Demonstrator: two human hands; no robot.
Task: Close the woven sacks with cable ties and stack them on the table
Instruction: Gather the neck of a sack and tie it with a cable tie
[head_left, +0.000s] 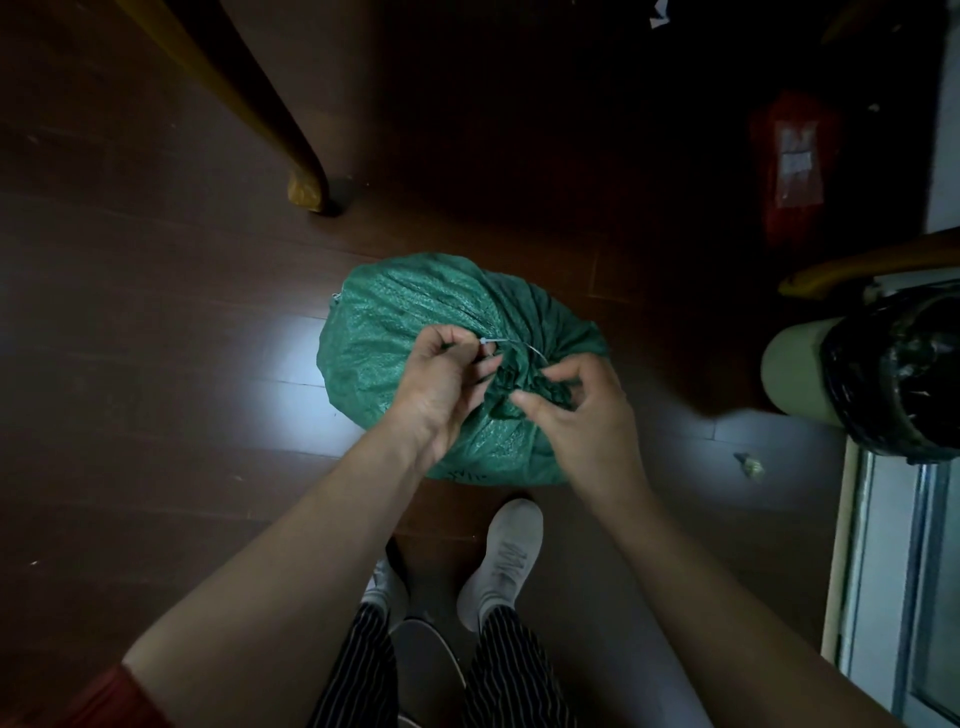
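Observation:
A full green woven sack (395, 332) stands on the dark wooden floor in front of my feet, its mouth gathered into a bunch on top. A thin white cable tie (511, 344) loops around the gathered neck. My left hand (447, 379) pinches the tie near its head at the left of the bunch. On the right, my right hand (576, 410) grips the bunched sack mouth with curled fingers. The part of the tie behind the bunch is hidden.
A yellow wooden table leg (306, 189) stands at the upper left. A red bag (792, 166) lies in the dark at the upper right. A bin lined with a black bag (904, 369) stands at the right, beside a pale door frame (852, 545).

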